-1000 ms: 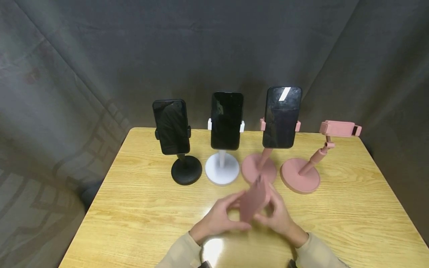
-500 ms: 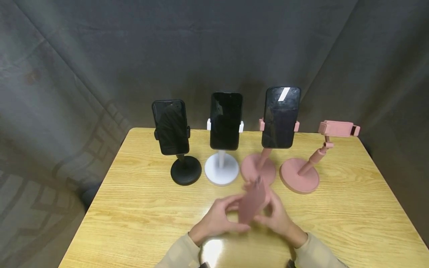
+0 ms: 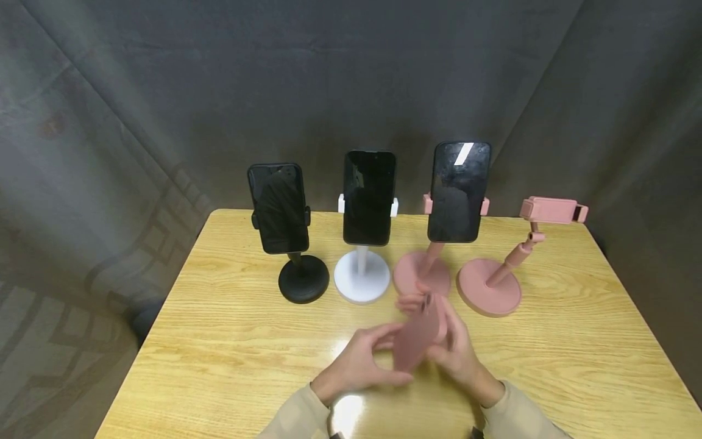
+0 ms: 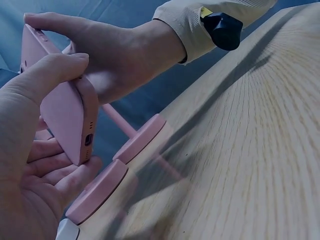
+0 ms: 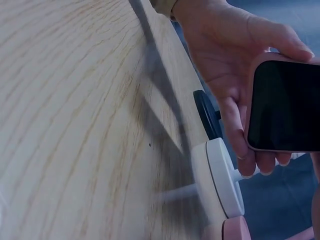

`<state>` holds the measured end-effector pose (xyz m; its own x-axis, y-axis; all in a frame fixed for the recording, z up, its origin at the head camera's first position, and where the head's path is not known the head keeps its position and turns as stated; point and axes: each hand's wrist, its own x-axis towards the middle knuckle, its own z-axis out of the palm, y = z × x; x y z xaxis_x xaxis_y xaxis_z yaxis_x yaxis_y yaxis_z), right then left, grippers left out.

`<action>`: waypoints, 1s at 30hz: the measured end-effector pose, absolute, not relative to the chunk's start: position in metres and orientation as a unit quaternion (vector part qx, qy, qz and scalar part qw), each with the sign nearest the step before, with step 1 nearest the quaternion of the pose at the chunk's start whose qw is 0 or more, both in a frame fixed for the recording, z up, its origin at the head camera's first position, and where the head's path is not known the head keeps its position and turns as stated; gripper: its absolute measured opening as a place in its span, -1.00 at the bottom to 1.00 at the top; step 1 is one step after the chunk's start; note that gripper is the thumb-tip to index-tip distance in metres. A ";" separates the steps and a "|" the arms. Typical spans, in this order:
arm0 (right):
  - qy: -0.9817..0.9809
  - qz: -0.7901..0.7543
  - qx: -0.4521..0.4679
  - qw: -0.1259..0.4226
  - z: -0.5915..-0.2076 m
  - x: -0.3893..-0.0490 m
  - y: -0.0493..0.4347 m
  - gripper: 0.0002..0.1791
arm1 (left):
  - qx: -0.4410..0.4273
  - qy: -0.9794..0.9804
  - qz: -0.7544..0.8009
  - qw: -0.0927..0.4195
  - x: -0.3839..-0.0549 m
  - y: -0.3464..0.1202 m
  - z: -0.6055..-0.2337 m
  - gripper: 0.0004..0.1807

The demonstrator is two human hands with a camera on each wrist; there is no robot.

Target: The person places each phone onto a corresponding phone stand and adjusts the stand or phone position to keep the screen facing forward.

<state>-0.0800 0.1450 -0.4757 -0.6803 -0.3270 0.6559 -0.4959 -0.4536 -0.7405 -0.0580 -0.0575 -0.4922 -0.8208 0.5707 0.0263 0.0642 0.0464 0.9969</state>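
Between my hands, over the front middle of the table, is a pink-cased smartphone [image 3: 418, 339], tilted, its back showing in the head view. My left hand [image 3: 359, 361] holds the charging-port end, thumb along one long edge and fingers at the other. On the camera end, my right hand [image 3: 459, 349] has its grip, with fingertips showing past the far edge. The dark phone screen [image 5: 285, 107] appears in the right wrist view. At the back right, a pink phone stand [image 3: 490, 286] has a clamp [image 3: 551, 210] with no phone in it.
Behind the hands stand a black phone stand [image 3: 303, 279], a white one [image 3: 362, 277] and another pink one [image 3: 421, 272]. Each bears an upright phone: left [image 3: 278, 207], middle [image 3: 369, 198], right [image 3: 459, 192]. A dark grey curtain [image 3: 329, 91] hangs behind the wooden table [image 3: 230, 347].
My right fingers have come into view beyond the pink phone's camera end, and that phone has turned slightly. The stands and their phones stay in place.
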 end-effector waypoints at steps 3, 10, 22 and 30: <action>-0.521 0.752 0.398 0.060 -0.476 -0.080 0.146 -0.04 | 0.230 0.701 0.647 0.193 -0.058 -0.057 -0.492 -0.15; -0.519 0.757 0.391 0.067 -0.475 -0.079 0.146 -0.11 | 0.225 0.692 0.654 0.205 -0.057 -0.056 -0.491 -0.16; -0.510 0.765 0.385 0.080 -0.477 -0.079 0.150 -0.26 | 0.214 0.689 0.654 0.228 -0.056 -0.051 -0.494 -0.15; -0.538 0.753 0.367 0.096 -0.475 -0.079 0.158 -0.29 | 0.207 0.669 0.673 0.238 -0.052 -0.045 -0.494 -0.14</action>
<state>-0.0788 0.1578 -0.4750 -0.7124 -0.2501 0.6557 -0.5390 -0.4034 -0.7394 -0.0517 -0.0452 -0.4935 -0.8002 0.5984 -0.0399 -0.0431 0.0091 0.9990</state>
